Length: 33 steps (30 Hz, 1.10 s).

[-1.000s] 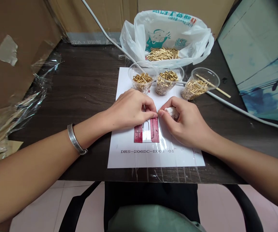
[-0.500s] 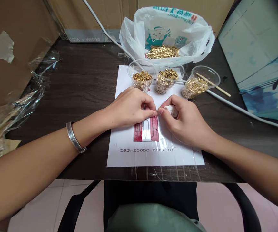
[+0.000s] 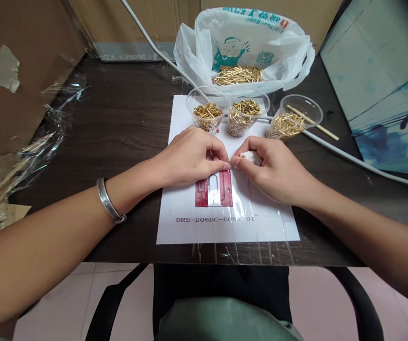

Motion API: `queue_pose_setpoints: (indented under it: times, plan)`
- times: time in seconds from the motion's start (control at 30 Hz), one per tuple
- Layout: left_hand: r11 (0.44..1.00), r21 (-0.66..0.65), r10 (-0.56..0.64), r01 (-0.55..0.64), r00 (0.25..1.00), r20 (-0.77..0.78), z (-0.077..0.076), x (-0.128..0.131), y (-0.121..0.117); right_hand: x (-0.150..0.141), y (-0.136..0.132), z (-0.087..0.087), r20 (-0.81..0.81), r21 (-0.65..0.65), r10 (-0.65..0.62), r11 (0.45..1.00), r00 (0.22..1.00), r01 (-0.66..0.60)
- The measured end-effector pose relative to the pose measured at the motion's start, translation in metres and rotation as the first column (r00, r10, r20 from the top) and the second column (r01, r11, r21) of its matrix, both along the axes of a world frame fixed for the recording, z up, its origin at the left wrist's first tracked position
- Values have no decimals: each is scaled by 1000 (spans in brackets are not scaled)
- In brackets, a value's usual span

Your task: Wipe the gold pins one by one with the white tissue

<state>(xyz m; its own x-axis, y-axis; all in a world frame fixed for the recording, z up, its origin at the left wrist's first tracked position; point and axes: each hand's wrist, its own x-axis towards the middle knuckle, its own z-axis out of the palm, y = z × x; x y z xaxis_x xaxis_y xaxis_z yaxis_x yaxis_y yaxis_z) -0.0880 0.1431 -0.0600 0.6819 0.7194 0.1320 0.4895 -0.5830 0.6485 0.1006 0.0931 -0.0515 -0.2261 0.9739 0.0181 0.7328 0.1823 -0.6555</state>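
Observation:
My left hand (image 3: 193,156) is closed in a pinch, thumb against forefinger, over the upper edge of a red and white printed picture (image 3: 214,193). Whatever sits in that pinch is too small to name. Almost touching those fingertips, my right hand (image 3: 270,166) is closed too, and a crumpled white wad (image 3: 251,157) shows between its curled fingers. A tiny speck, perhaps gold, lies where the fingertips meet. Both hands are over a white sheet (image 3: 186,232) printed with letters and numbers. Just beyond them stand clear cups of small gold metal parts: left (image 3: 208,113), middle (image 3: 244,113) and tilted right (image 3: 286,124).
Behind the cups, a white plastic bag (image 3: 257,47) holds many gold pins (image 3: 238,75). A thin wooden stick (image 3: 314,123) leans out of the right cup. A white cable (image 3: 363,166) crosses the dark table (image 3: 126,123). Cardboard (image 3: 30,90) and loose clear tape (image 3: 57,128) are at left.
My right hand has turned slightly, its fingers shifting a little up, and less of the white wad shows. The left hand keeps its pinch in nearly the same place.

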Motion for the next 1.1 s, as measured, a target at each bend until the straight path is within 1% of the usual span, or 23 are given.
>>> queue_pose_setpoints:
  times: [0.1,0.37,0.57,0.67,0.8,1.1]
  plan:
    - [1000,-8,-3,3,1000,-7,0,0,0,1,2,2,-10,-29,21,999,1000,-22]
    - [1000,6,-21,21,1000,-1,0,-1,0,2,2,3,0,-20,51,998,999,-51]
    - [998,29,-52,52,999,-7,0,-1,0,1,0,5,39,-29,75,997,996,-74]
    - [996,56,-66,67,998,-17,1,0,-1,1,-2,3,52,-9,59,998,997,-58]
    - [995,72,-60,62,998,-25,1,-1,-1,2,-4,-1,30,23,15,1000,999,-16]
    - [998,36,-44,45,999,-21,1,-2,0,5,-3,-3,7,3,14,1000,1000,-14]
